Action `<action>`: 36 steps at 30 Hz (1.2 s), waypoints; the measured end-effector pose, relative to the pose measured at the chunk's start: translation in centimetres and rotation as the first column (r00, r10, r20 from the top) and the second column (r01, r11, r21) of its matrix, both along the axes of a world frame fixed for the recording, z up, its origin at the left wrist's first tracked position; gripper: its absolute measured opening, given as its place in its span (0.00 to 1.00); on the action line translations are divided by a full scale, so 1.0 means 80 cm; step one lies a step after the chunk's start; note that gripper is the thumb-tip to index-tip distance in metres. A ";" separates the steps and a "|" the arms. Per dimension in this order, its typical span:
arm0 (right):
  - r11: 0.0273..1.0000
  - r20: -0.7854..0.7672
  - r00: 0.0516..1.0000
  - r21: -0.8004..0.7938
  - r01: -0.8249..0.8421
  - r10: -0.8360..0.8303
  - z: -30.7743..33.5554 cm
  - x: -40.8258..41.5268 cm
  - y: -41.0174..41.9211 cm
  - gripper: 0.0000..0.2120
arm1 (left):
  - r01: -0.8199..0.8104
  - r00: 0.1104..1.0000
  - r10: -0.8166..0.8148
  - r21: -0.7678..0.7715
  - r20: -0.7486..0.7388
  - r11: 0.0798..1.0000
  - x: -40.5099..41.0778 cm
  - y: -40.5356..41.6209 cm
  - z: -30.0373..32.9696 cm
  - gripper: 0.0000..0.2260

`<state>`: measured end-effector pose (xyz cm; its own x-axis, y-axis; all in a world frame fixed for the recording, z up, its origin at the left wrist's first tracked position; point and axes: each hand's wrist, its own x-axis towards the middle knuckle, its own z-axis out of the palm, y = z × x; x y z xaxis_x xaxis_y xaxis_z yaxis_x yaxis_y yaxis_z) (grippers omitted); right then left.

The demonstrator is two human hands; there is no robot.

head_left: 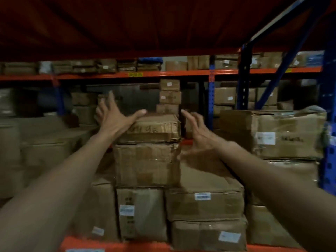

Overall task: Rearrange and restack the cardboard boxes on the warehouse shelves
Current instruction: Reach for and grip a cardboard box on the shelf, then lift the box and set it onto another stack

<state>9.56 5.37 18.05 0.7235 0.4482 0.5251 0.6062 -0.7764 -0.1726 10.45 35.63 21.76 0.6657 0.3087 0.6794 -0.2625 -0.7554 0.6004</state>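
Observation:
A flat, worn cardboard box (154, 128) tops a stack in the middle of the shelf, resting on a taller taped box (147, 164). My left hand (114, 115) is spread wide at that top box's left corner, thumb lying on its upper edge. My right hand (198, 131) hovers open just off the box's right side, fingers apart, slightly blurred; I cannot tell whether it touches. Neither hand holds anything. Below stand a labelled box (141, 213) and two wide stacked boxes (205, 202).
A large box (287, 133) sits to the right beside a blue upright (329, 124). More boxes (45, 151) fill the left. An orange shelf beam (116, 246) runs along the front. A tall narrow stack (170, 95) stands behind. The orange shelf deck (145, 24) hangs low overhead.

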 end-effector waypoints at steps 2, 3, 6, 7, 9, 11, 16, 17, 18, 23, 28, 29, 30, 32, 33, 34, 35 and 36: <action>0.996 -0.057 0.998 0.086 -0.012 0.017 -0.017 0.011 0.039 0.70 | 0.162 0.968 -0.190 -0.170 -0.165 0.972 0.005 0.044 -0.026 0.66; 0.990 -0.089 0.996 0.142 -0.008 0.020 -0.021 0.017 0.049 0.72 | 0.264 0.923 -0.303 -0.182 -0.238 0.947 0.010 0.058 -0.041 0.67; 0.966 -0.213 0.976 0.259 0.004 0.053 -0.026 0.030 0.051 0.76 | 0.514 0.768 -0.558 -0.218 -0.313 0.830 0.037 0.071 -0.087 0.59; 0.956 -0.274 0.957 0.292 -0.012 0.095 -0.029 0.031 0.047 0.75 | 0.531 0.766 -0.582 -0.241 -0.274 0.813 0.044 0.069 -0.096 0.56; 0.917 -0.378 0.905 0.397 -0.029 0.192 -0.038 0.029 0.041 0.73 | 0.558 0.770 -0.606 -0.250 -0.200 0.791 0.054 0.059 -0.100 0.52; 0.889 -0.416 0.885 0.458 0.007 0.207 -0.042 0.025 0.036 0.73 | 0.599 0.748 -0.641 -0.241 -0.172 0.764 0.054 0.049 -0.094 0.49; 0.922 -0.427 0.902 0.371 0.106 0.068 -0.022 0.003 0.000 0.71 | 0.670 0.701 -0.698 -0.196 -0.150 0.716 0.045 -0.001 -0.100 0.55; 0.925 -0.428 0.903 0.358 0.124 0.045 -0.020 -0.001 -0.008 0.71 | 0.678 0.696 -0.703 -0.190 -0.142 0.710 0.045 -0.011 -0.101 0.55; 0.926 -0.426 0.904 0.349 0.144 0.020 -0.019 -0.006 -0.019 0.72 | 0.679 0.698 -0.702 -0.184 -0.139 0.711 0.045 -0.024 -0.100 0.54; 0.905 -0.421 0.898 0.323 0.277 -0.125 -0.018 -0.040 -0.089 0.72 | 0.693 0.671 -0.720 -0.196 -0.177 0.694 0.041 -0.107 -0.105 0.59; 0.864 -0.310 0.875 0.227 0.448 -0.372 -0.016 -0.059 -0.152 0.69 | 0.709 0.650 -0.738 -0.205 -0.181 0.675 0.043 -0.193 -0.118 0.56; 0.858 -0.279 0.870 0.213 0.468 -0.405 -0.013 -0.060 -0.157 0.68 | 0.705 0.654 -0.733 -0.202 -0.185 0.680 0.046 -0.202 -0.115 0.56; 0.851 -0.254 0.866 0.206 0.484 -0.431 -0.011 -0.060 -0.158 0.67 | 0.702 0.655 -0.730 -0.199 -0.195 0.683 0.048 -0.206 -0.112 0.57; 0.839 -0.189 0.856 0.182 0.512 -0.481 -0.007 -0.059 -0.150 0.69 | 0.699 0.657 -0.727 -0.199 -0.200 0.687 0.052 -0.205 -0.112 0.57; 0.830 -0.149 0.843 0.154 0.536 -0.517 -0.004 -0.059 -0.144 0.71 | 0.698 0.661 -0.725 -0.197 -0.191 0.689 0.054 -0.203 -0.113 0.58; 0.812 -0.121 0.820 0.115 0.572 -0.560 -0.002 -0.060 -0.138 0.74 | 0.697 0.663 -0.724 -0.195 -0.191 0.690 0.055 -0.203 -0.114 0.59; 0.787 -0.104 0.789 0.066 0.613 -0.605 0.000 -0.063 -0.132 0.76 | 0.694 0.666 -0.719 -0.189 -0.197 0.695 0.055 -0.204 -0.114 0.59; 0.759 -0.089 0.756 0.007 0.651 -0.648 0.002 -0.066 -0.127 0.76 | 0.691 0.670 -0.714 -0.181 -0.204 0.700 0.055 -0.205 -0.113 0.60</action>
